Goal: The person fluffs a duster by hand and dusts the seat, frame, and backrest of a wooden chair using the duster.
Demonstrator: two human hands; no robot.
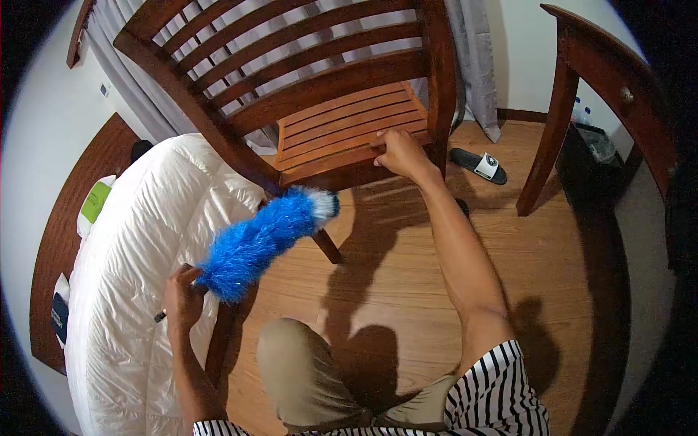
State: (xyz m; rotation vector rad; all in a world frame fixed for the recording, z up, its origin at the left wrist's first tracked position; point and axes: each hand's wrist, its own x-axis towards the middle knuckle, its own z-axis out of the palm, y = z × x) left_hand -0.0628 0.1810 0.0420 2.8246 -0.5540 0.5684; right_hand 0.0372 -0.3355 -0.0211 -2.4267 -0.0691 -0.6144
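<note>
My left hand (183,296) is closed around the handle of a feather duster (254,247) with shiny blue fibres and a white tip. The handle's dark end pokes out below my fist, and the fluffy head points up and right, just in front of the chair. The wooden chair (327,94) has a slatted back and a slatted seat (352,134). At the near edge of that seat, my right hand (405,154) has its fingers curled on the wood, close to the right upright.
A bed with a white duvet (131,312) fills the left side. One black-and-white slide sandal (480,166) lies on the wooden floor. To the right stand a dark wooden table (556,123) and a bin (598,142). Grey curtains (472,65) hang behind the chair.
</note>
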